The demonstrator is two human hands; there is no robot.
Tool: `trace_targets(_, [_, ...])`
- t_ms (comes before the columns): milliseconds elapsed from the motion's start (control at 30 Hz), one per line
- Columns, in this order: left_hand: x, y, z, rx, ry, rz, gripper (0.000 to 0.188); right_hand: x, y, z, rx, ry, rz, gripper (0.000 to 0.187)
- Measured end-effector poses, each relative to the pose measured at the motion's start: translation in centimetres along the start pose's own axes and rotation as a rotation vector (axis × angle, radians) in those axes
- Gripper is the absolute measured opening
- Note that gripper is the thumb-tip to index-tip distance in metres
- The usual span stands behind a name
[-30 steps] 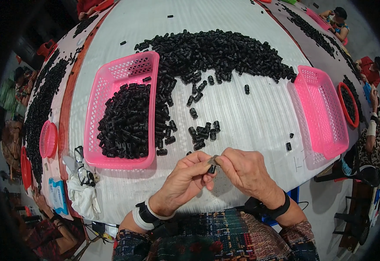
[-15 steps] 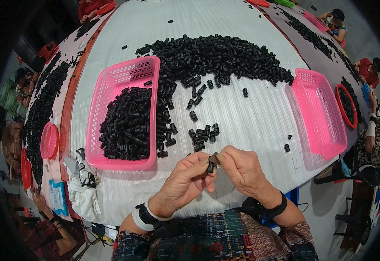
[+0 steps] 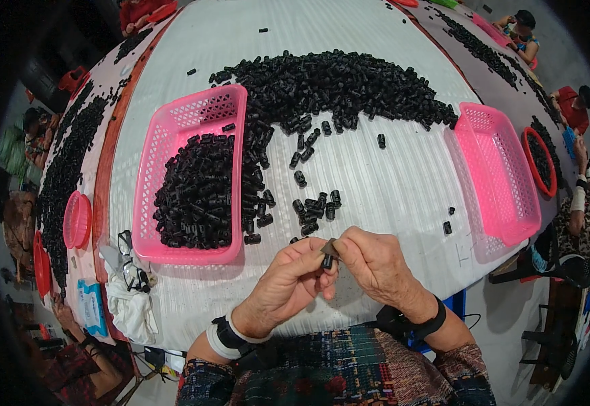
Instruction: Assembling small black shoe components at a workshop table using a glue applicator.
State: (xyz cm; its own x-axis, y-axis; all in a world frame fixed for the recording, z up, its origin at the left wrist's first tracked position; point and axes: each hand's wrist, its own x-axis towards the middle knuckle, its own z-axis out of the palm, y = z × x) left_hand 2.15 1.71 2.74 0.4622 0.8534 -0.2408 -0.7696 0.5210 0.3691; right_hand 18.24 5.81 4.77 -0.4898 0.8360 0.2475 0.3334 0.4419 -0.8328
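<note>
Close to the front edge of the table, my left hand (image 3: 282, 283) pinches a small black cylindrical part (image 3: 327, 263) between thumb and fingers. My right hand (image 3: 381, 266) is closed on a small flat grey-brown piece (image 3: 330, 250), which lies against the upper end of that part. Its exact kind is too small to tell. Just beyond my fingertips lies a loose cluster of the same black parts (image 3: 316, 208). To the left stands a pink basket (image 3: 239, 169) partly filled with them, and behind it spreads a large heap of black parts (image 3: 335, 84).
A second pink basket (image 3: 498, 155) stands at the right edge. White cloth (image 3: 131, 311), glasses (image 3: 134, 276) and a blue-and-white packet (image 3: 92, 308) lie left. Other people work at side tables with more black parts (image 3: 72, 155) and a red-rimmed basket (image 3: 539, 161).
The flat piece has shifted and tilted slightly against the black part as my right fingers moved a little. Both hands keep their hold.
</note>
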Motion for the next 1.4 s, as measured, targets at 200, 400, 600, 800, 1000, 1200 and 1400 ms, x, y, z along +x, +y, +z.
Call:
trace_targets(200, [0.4,-0.1,-0.5,-0.003,0.025,-0.030,0.016,0.0,0.2,0.1,-0.055,-0.020,-0.008,0.021])
trace_targets(400, [0.4,0.0,-0.1,0.020,0.102,0.008,0.015,0.1,-0.1,-0.6,-0.111,-0.001,-0.032,0.020])
trace_targets(600, [0.2,0.0,-0.1,0.015,0.070,-0.001,0.014,0.4,0.0,-0.4,-0.090,0.003,-0.024,0.019])
trace_targets(800, [0.1,0.0,-0.1,0.019,0.059,-0.010,0.014,0.2,0.2,0.0,-0.075,0.025,-0.039,0.019])
trace_targets(1000, [0.3,-0.1,-0.3,0.036,0.073,-0.006,0.015,0.0,0.0,-0.1,-0.168,-0.002,-0.027,0.022])
trace_targets(1200, [0.5,-0.3,-0.6,0.046,0.112,0.019,0.013,-0.4,0.1,-0.3,-0.144,-0.014,0.004,0.022])
trace_targets(1400, [0.3,-0.1,-0.3,0.068,0.115,0.035,0.013,0.2,0.1,-0.4,-0.111,0.039,-0.025,0.022])
